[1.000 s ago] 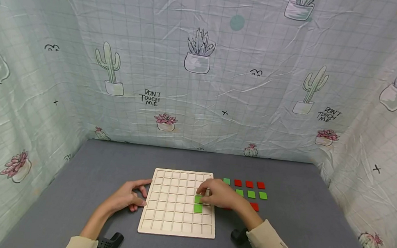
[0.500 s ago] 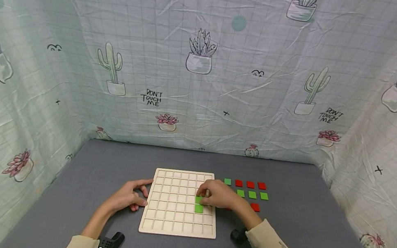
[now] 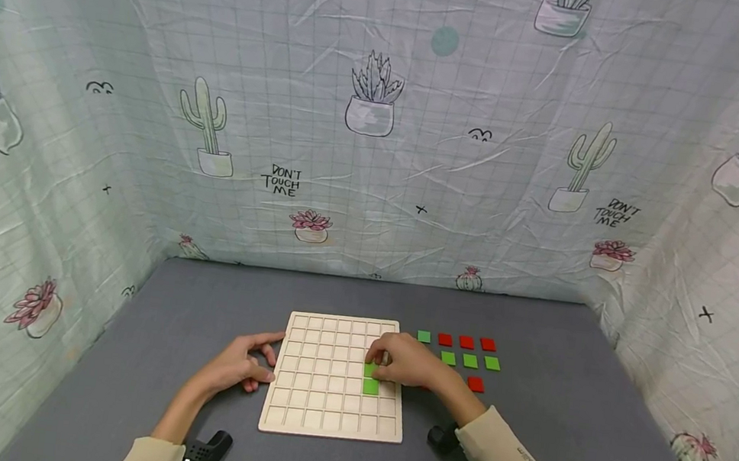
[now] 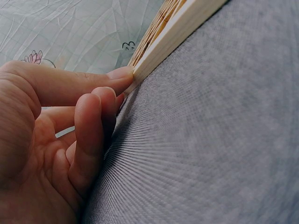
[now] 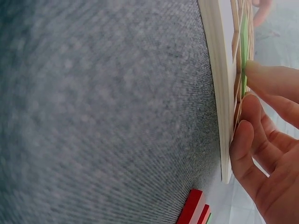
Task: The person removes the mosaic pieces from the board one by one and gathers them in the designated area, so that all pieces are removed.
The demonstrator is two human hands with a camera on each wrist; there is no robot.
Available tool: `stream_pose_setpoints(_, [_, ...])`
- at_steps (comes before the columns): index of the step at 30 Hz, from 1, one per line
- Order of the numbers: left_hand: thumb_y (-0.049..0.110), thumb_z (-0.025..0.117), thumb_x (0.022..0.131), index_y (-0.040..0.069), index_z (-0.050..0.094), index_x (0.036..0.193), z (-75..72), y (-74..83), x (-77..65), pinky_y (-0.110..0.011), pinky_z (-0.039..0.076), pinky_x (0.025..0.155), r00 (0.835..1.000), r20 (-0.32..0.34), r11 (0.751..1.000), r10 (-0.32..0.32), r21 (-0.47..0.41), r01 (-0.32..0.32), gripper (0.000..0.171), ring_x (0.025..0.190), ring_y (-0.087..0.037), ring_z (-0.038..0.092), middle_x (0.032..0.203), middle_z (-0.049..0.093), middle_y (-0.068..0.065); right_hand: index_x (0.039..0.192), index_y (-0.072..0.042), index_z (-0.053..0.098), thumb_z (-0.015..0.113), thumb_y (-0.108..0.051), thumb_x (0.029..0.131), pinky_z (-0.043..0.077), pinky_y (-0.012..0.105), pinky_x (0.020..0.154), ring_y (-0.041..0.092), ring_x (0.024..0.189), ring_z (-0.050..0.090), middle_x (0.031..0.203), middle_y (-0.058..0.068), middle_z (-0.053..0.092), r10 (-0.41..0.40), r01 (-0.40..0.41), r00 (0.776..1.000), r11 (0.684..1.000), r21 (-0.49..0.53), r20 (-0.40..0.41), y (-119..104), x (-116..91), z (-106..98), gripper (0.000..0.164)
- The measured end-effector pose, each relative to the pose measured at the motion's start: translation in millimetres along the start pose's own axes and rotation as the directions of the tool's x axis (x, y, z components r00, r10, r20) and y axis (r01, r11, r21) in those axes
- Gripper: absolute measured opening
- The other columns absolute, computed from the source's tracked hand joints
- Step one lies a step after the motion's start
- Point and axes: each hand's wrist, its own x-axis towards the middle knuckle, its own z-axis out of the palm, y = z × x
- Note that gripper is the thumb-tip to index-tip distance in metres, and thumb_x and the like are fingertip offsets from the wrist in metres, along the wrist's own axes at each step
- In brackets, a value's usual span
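Note:
A square wooden grid board [image 3: 316, 399] lies flat on the grey table. Two green tiles sit in one column towards its right side, the nearer one [image 3: 370, 387] in full view. My right hand [image 3: 410, 360] reaches over the board's right edge and pinches the farther green tile [image 3: 369, 370] between thumb and index finger, partly covering it. In the right wrist view the thumb meets a green tile [image 5: 244, 44], while the other fingertips rest along the board. At the board's left edge, my left hand [image 3: 234, 364] touches the wood with index finger and thumb spread apart.
Right of the board, loose tiles lie in rows: a back row with a green tile [image 3: 423, 336] and several red tiles [image 3: 466, 342], then green tiles [image 3: 470, 360], then a red tile [image 3: 475, 384]. The right forearm hides part of the nearest row. A patterned curtain [image 3: 375, 185] surrounds the table.

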Motion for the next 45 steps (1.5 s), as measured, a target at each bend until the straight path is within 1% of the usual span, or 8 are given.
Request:
stream_pose_setpoints(5, [0.003,0.080,0.081,0.002,0.044,0.156,0.1,0.5,0.4,-0.029,0.054,0.048,1.000,-0.005,1.000,-0.008,-0.003,0.008,0.083,0.053,-0.011,0.057,0.100,0.059,-0.016,0.099,-0.017,0.077,0.075,-0.008,0.088,0.049,0.021,0.069,0.002,0.075,0.056,0.093,-0.003,0.068,0.010,-0.010,1.000,1.000,-0.004,0.000,-1.9,0.2,-0.4,0.014])
stream_pose_setpoints(10, [0.002,0.079,0.082,0.001,0.042,0.156,0.0,1.0,-0.3,-0.029,0.053,0.047,1.000,0.001,1.000,0.002,0.000,-0.002,0.083,0.053,-0.011,0.057,0.102,0.059,-0.020,0.099,-0.017,0.076,0.075,-0.009,0.089,0.049,0.021,0.070,0.002,0.078,0.056,0.094,-0.004,0.068,0.024,-0.024,1.000,1.000,0.000,0.002,-3.8,0.2,-0.3,0.013])
stream_pose_setpoints(19, [0.001,0.080,0.082,0.000,0.042,0.156,0.1,2.3,-1.2,-0.029,0.053,0.047,1.000,0.003,1.000,0.012,-0.001,-0.012,0.083,0.052,-0.011,0.056,0.102,0.059,-0.021,0.102,-0.017,0.075,0.074,-0.009,0.089,0.050,0.023,0.072,0.003,0.080,0.058,0.098,-0.004,0.071,0.054,-0.054,0.998,0.998,0.011,0.008,-5.7,0.3,-0.5,0.015])
stream_pose_setpoints(31, [0.002,0.079,0.082,0.000,0.041,0.157,-0.6,0.9,-2.0,-0.029,0.054,0.048,1.000,0.010,1.000,0.020,0.007,-0.020,0.083,0.053,-0.011,0.057,0.103,0.059,-0.022,0.102,-0.019,0.072,0.076,-0.010,0.089,0.049,0.023,0.071,0.003,0.077,0.056,0.098,-0.005,0.070,0.044,-0.044,0.999,0.999,-0.012,0.007,-5.1,-0.9,0.7,0.015])
stream_pose_setpoints(35, [0.002,0.079,0.082,0.000,0.042,0.157,-0.3,0.2,-1.5,-0.029,0.053,0.047,1.000,0.007,1.000,0.018,0.009,-0.018,0.083,0.053,-0.012,0.057,0.102,0.059,-0.021,0.101,-0.018,0.072,0.074,-0.009,0.089,0.049,0.023,0.069,0.003,0.075,0.055,0.096,-0.005,0.070,0.036,-0.036,0.999,0.999,-0.011,0.008,-5.7,-1.3,-0.4,0.015])
stream_pose_setpoints(40, [0.001,0.079,0.082,0.001,0.042,0.156,0.0,-0.5,-0.5,-0.030,0.053,0.047,1.000,0.004,1.000,0.018,0.015,-0.018,0.083,0.053,-0.012,0.057,0.102,0.059,-0.021,0.100,-0.017,0.072,0.069,-0.004,0.089,0.050,0.023,0.068,0.004,0.074,0.056,0.095,-0.004,0.070,0.023,-0.023,1.000,1.000,-0.004,0.004,-3.8,-1.0,-0.8,0.017])
stream_pose_setpoints(45, [0.001,0.079,0.082,0.001,0.043,0.156,0.2,-0.6,-0.1,-0.029,0.053,0.047,1.000,0.007,1.000,0.014,0.009,-0.014,0.083,0.052,-0.011,0.056,0.101,0.058,-0.020,0.100,-0.019,0.071,0.065,-0.004,0.091,0.050,0.022,0.067,0.004,0.074,0.057,0.094,-0.005,0.070,0.026,-0.026,1.000,1.000,-0.007,0.002,-3.2,-1.9,-0.6,0.019])
